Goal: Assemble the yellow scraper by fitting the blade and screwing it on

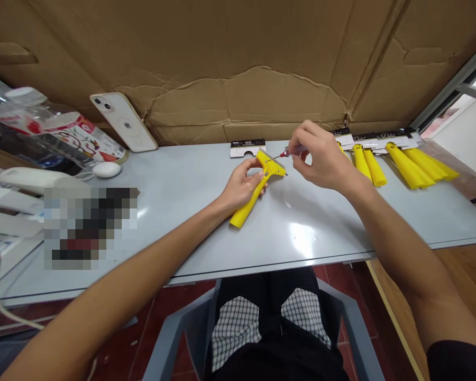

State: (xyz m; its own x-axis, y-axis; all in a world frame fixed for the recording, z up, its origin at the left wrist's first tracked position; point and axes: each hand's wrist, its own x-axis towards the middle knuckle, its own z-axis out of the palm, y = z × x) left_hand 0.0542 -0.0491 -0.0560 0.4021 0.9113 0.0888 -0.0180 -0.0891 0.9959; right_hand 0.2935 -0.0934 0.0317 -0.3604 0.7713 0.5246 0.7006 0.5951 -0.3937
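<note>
My left hand (244, 185) is closed round the neck of a yellow scraper (246, 210), its handle slanting toward the table's front edge. The scraper's wide head points away and to the right. In my right hand (319, 156) is a slim screwdriver (287, 153) with a reddish, see-through handle, pinched between the fingers. Its thin shaft reaches left to a screw spot on the scraper's head; whether the tip sits in the screw is too small to tell. Just behind the scraper lies a black and white header card (248, 147).
Several yellow scrapers (406, 164) with header cards lie at the right. On the left are a white phone (125, 121) leaning on cardboard (238, 53), a drink bottle (75, 132), a white mouse (107, 169) and a blurred-out patch. The grey table (174, 185) ends above my lap.
</note>
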